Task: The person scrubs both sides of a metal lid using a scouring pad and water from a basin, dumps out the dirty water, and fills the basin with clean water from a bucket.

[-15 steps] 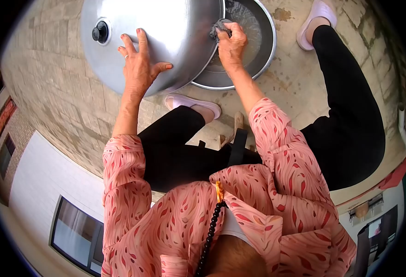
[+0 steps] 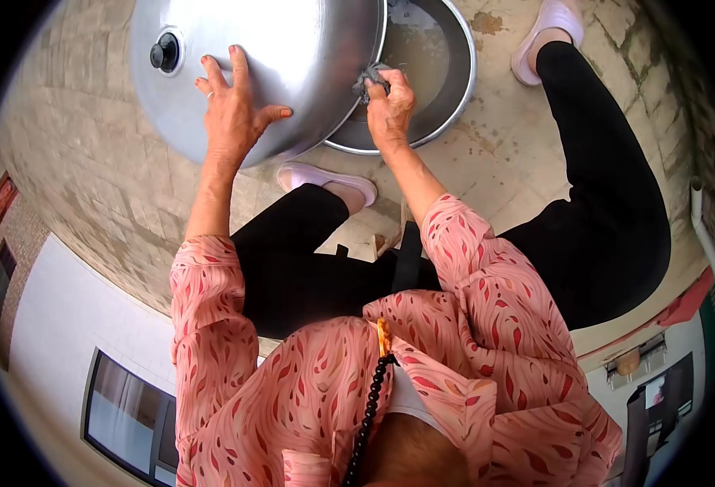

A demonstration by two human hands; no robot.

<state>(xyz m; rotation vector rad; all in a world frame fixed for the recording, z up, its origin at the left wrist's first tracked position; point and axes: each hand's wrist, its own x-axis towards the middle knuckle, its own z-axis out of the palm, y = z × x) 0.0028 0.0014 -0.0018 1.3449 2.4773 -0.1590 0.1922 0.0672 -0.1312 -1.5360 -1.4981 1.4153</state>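
Observation:
A large domed metal pot lid (image 2: 292,49) with a black knob (image 2: 165,53) is tilted over a metal basin (image 2: 460,89). My left hand (image 2: 231,114) lies on the lid's outer face with its fingers spread, just right of the knob. At the lid's right rim my right hand (image 2: 391,114) pinches a grey scouring pad (image 2: 369,81), which touches the rim. Cloudy water (image 2: 422,49) shows in the basin. The lid hides the basin's left part.
My feet in pale lilac slippers stand on either side of the basin, the left slipper (image 2: 325,178) below the lid and the right slipper (image 2: 548,36) farther out. Stone paving (image 2: 89,138) spreads around. A white wall with a window (image 2: 126,414) is at lower left.
My right hand has moved the scouring pad down along the lid's rim, toward me. The left hand stays spread on the lid. The whole view has shifted slightly.

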